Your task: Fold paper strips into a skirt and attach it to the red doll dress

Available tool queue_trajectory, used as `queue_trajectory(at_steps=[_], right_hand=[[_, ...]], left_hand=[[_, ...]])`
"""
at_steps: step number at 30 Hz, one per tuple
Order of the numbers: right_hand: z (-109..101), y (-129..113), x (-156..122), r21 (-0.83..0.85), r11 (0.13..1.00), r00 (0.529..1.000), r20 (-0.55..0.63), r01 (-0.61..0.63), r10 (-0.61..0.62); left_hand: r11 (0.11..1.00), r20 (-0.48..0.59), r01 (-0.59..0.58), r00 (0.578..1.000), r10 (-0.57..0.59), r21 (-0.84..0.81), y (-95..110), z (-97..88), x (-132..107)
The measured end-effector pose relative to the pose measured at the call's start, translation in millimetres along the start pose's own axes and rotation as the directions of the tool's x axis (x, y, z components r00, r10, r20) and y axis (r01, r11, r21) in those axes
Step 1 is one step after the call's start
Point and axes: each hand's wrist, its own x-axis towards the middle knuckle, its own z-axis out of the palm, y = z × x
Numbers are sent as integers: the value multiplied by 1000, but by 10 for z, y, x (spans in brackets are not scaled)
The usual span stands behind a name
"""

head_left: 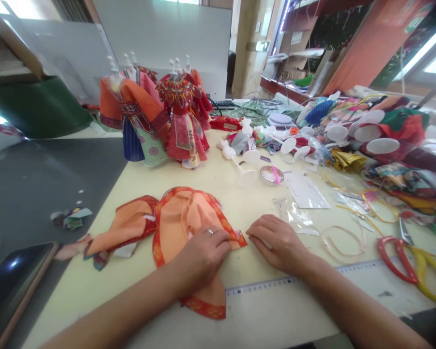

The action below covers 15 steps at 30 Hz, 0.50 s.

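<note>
The left forearm [123,312] and right forearm [349,300] were extended forward from the lower corners of the view, angled inward. The left hand [203,252] was held palm down, fingers together. The right hand [276,244] was held palm down, lightly curled, just beside the left, not touching it.

Left hand, 1 [201,254]; right hand, 1 [278,242]; orange fabric pieces with red trim, 2 [189,223]; metal ruler, 1 [261,286]; dressed doll mannequins, at least 2 [183,131]; clear plastic bags, 2 [296,218]
</note>
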Motion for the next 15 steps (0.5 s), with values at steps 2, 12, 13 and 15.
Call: queue_trajectory(at_steps=[2, 12, 13, 15], right_hand=[[15, -32, 6, 14, 999, 996, 76, 44, -45], [-121, -9, -22, 120, 993, 994, 111, 5, -19], [-140, -25, -30, 143, 990, 987, 159, -7, -16], [-166, -71, -49, 177, 984, 969, 246, -19, -26]], left_hand=[[999, -1, -38, 999, 38, -24, 13, -26, 2], [963, 140, -147, 973, 182, -228, 164, -180, 51], [963, 171, -133, 970, 176, -235, 176, -186, 56], [965, 212, -100, 965, 153, -244, 190, -189, 62]])
